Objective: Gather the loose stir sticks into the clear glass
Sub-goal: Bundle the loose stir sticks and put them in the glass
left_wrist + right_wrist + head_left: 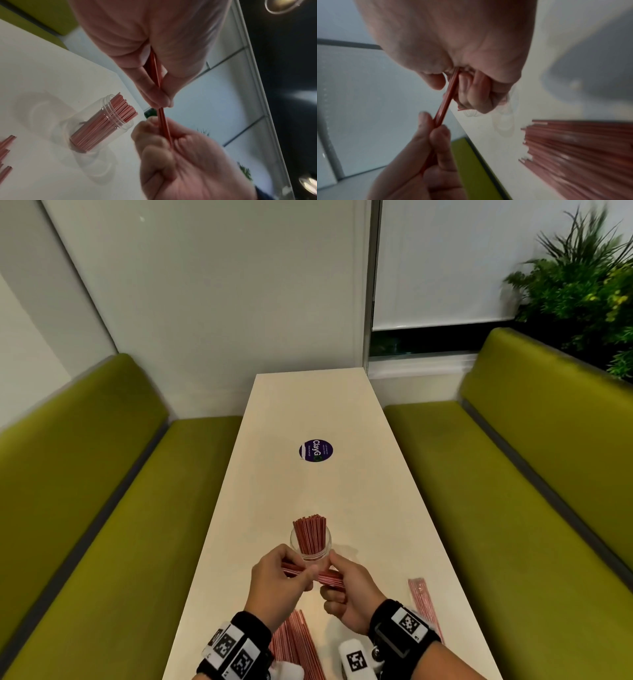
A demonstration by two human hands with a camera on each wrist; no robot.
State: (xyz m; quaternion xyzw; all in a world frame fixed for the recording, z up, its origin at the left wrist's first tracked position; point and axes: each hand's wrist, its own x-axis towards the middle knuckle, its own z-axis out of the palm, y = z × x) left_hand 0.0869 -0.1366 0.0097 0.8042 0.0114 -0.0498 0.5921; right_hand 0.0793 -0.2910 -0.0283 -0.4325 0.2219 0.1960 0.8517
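The clear glass (311, 544) stands upright on the white table (308, 405) just beyond my hands and holds a thick bunch of red stir sticks (310, 534). My left hand (301, 577) and right hand (334, 577) each grip one end of a small bundle of stir sticks (320, 576), held level just in front of the glass. From the left wrist, my left hand (159, 100) pinches the bundle (163, 119) beside the glass (102, 121). In the right wrist view my right hand (453, 86) curls round the bundle (445, 104). Loose sticks (298, 642) lie fanned under my left wrist.
Another strip of sticks (424, 604) lies on the table to the right of my right wrist. A round purple sticker (315, 450) sits mid-table. Green benches flank the table on the left (102, 508) and right (513, 491). A plant (582, 285) stands at the back right.
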